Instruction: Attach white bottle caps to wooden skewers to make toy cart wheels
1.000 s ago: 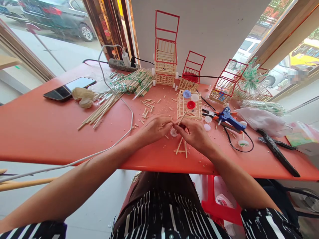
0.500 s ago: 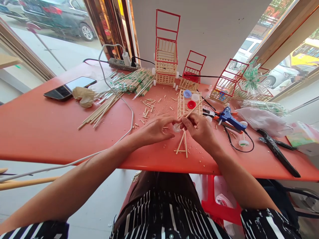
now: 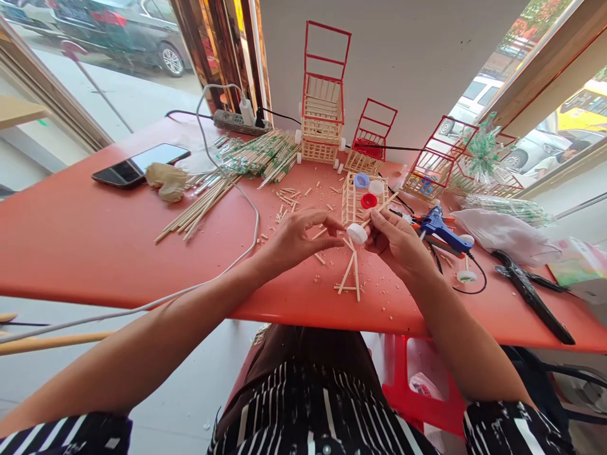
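My right hand [image 3: 391, 237] pinches a thin wooden stick [image 3: 389, 202] that slants up to the right. On the stick's lower end sits a white bottle cap [image 3: 357, 234]. Just left of that cap is my left hand [image 3: 310, 237], thumb and forefinger apart with nothing between them; whether a fingertip touches the cap I cannot tell. Below the hands, several cut sticks [image 3: 349, 278] lie in a narrow triangle. Behind the hands, a small stick frame [image 3: 349, 193] carries a blue cap [image 3: 361, 181], a red cap [image 3: 368, 201] and a white cap [image 3: 376, 188].
Small stick carts with red handles [image 3: 325, 101] stand along the back. To the right lie a blue glue gun [image 3: 443, 230] and a black-handled tool [image 3: 533, 297]. Bundled sticks [image 3: 256, 158], a phone [image 3: 142, 165] and a grey cable [image 3: 256, 218] occupy the left.
My left hand has drawn back slightly left from the cap, its fingers parted. The white cap has turned and shows more plainly on the stick in my right hand. The whole view shifted slightly.
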`<state>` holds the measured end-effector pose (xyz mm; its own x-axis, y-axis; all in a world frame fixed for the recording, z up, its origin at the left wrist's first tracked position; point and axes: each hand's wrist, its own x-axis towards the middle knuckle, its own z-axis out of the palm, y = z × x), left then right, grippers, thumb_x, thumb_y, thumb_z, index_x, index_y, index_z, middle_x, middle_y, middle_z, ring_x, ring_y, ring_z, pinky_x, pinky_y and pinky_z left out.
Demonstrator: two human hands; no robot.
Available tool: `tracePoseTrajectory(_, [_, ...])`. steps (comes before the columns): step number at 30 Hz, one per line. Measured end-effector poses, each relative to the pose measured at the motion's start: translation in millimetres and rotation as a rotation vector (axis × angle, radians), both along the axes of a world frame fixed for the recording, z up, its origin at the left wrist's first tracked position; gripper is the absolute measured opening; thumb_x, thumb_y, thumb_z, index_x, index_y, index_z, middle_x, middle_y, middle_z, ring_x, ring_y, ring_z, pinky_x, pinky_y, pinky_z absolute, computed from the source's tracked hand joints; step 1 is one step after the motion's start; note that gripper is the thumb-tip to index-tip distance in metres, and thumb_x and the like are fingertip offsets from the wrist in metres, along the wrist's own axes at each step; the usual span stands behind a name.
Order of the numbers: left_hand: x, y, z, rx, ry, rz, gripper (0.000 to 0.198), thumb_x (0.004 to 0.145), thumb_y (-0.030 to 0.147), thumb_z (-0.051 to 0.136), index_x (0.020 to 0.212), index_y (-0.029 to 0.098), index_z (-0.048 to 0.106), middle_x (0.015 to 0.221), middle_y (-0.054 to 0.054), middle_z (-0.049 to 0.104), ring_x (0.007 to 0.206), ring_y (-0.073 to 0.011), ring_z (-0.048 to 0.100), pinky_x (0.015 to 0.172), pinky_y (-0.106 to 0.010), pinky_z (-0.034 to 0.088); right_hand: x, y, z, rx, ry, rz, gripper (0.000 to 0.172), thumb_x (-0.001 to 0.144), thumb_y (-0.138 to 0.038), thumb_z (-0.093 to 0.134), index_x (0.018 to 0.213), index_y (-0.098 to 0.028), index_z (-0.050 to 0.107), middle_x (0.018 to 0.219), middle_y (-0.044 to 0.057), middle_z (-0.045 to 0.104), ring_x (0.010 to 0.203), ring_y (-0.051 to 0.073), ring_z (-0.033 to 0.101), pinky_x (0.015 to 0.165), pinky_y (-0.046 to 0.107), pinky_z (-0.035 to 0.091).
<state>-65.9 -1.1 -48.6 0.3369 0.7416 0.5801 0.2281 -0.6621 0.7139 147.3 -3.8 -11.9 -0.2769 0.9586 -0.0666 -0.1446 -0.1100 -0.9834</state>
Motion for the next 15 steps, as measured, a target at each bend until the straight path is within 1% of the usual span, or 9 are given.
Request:
tracePoseTrajectory(5, [0.9,-0.2,-0.8,0.003,-0.008,0.001,0.023,0.088,0.041,0.077,0.087,0.018,0.075,0.081,-0.001,0.073,0.081,-0.0161,0.065,0.080,-0.026,0.047,-2.7,-0.7,-1.4,-0.009,-0.022,-0.001,0.044,0.068,-0.055,0.088,0.080,-0.021,0.063,0.065,-0.005,0.060,0.055,0.008,0.050,0.051,0.021,0.039])
tracePoseTrajectory(10, [1.1,-0.4,0.1,0.025,0.008,-0.007,0.030,0.089,0.048,0.075,0.085,0.018,0.075,0.078,-0.001,0.072,0.080,-0.0165,0.063,0.078,-0.027,0.045,-5.4,-1.5,-2.3,-0.030,-0.010,-0.005,0.049,0.062,-0.056,0.091,0.076,-0.020,0.062,0.064,-0.005,0.062,0.055,0.006,0.050,0.052,0.019,0.038])
tracePoseTrajectory(12, [1.2,-0.6,0.6,0.023,0.009,-0.006,0.030,0.089,0.048,0.075,0.084,0.018,0.075,0.077,-0.001,0.072,0.080,-0.0165,0.063,0.078,-0.027,0.045,-6.0,-1.5,-2.4,-0.035,-0.008,-0.006,0.051,0.061,-0.057,0.092,0.076,-0.020,0.062,0.064,-0.005,0.062,0.054,0.006,0.050,0.052,0.019,0.038])
tracePoseTrajectory(15, [1.1,-1.1,0.8,0.017,0.009,-0.003,0.026,0.089,0.043,0.076,0.085,0.018,0.075,0.078,-0.001,0.072,0.081,-0.0165,0.063,0.078,-0.027,0.045,-6.5,-1.4,-2.9,-0.028,-0.027,0.001,0.050,0.062,-0.058,0.091,0.076,-0.020,0.062,0.064,-0.005,0.062,0.054,0.007,0.049,0.051,0.020,0.037])
